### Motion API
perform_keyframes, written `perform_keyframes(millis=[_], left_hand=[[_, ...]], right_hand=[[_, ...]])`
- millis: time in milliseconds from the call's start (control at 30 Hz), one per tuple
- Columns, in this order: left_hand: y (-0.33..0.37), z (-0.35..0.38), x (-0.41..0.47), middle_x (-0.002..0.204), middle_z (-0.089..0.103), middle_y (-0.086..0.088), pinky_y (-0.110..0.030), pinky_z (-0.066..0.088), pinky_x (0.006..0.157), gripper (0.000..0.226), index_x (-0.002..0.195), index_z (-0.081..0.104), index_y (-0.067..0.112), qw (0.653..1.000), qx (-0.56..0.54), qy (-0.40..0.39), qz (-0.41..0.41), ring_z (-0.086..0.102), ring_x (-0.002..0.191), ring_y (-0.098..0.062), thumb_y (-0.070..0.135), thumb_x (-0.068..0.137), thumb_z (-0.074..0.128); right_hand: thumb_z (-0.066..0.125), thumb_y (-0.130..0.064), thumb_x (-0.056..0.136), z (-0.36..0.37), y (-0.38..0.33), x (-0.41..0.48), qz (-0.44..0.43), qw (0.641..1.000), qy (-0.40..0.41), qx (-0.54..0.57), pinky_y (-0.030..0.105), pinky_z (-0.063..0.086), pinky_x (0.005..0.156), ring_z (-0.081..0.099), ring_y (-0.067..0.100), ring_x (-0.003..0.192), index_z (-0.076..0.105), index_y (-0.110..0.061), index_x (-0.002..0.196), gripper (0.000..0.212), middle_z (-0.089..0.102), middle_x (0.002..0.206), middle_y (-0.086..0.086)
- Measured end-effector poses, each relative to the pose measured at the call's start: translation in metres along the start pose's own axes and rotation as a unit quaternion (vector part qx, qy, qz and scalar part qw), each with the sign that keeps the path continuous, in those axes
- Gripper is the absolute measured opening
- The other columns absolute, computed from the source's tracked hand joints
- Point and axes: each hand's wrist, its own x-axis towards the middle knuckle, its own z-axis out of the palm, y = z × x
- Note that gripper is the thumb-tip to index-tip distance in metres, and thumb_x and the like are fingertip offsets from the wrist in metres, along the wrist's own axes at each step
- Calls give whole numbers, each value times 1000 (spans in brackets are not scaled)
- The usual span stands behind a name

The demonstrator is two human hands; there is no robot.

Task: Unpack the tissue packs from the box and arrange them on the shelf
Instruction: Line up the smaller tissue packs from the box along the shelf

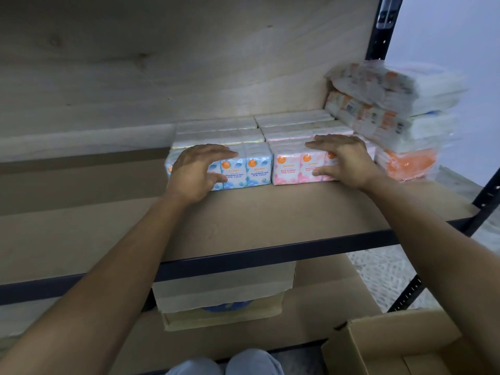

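A blue pack of mini tissues and a pink rose-scented pack stand side by side on the wooden shelf, with more packs in rows behind them. My left hand grips the blue pack, fingers over its top and thumb on its front. My right hand grips the pink pack the same way. The cardboard box sits open at the lower right.
A stack of orange and white tissue bundles in clear wrap stands at the shelf's right end, against a black metal upright. Below the shelf's dark front rail sits a taped carton. The shelf's left half holds nothing.
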Motion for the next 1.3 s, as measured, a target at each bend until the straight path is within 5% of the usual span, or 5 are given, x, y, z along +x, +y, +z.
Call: perform_keyframes(millis=[600, 1033, 1300], left_hand=[[9, 6, -3, 131, 59, 11, -31, 31, 104, 55, 125, 61, 35, 999, 37, 38, -4, 51, 122, -15, 28, 73, 79], [21, -9, -4, 137, 53, 6, -31, 30, 104, 56, 132, 54, 28, 998, 60, -18, 9, 47, 126, -17, 23, 80, 74], [29, -12, -5, 136, 54, 4, -36, 33, 107, 60, 132, 55, 26, 997, 75, -30, -4, 49, 125, -21, 23, 76, 75]], right_hand=[[82, -38, 65, 8, 6, 5, -8, 1000, 26, 7, 52, 29, 109, 45, 22, 131, 55, -37, 128, 68, 53, 139, -3], [80, -36, 68, 1, -5, 2, 17, 1000, 7, -11, 51, 26, 110, 40, 22, 135, 52, -36, 131, 68, 49, 142, -3], [71, -39, 79, -8, -22, -1, 68, 992, -63, -82, 52, 8, 116, 18, 21, 145, 36, -36, 142, 72, 29, 155, -4]])
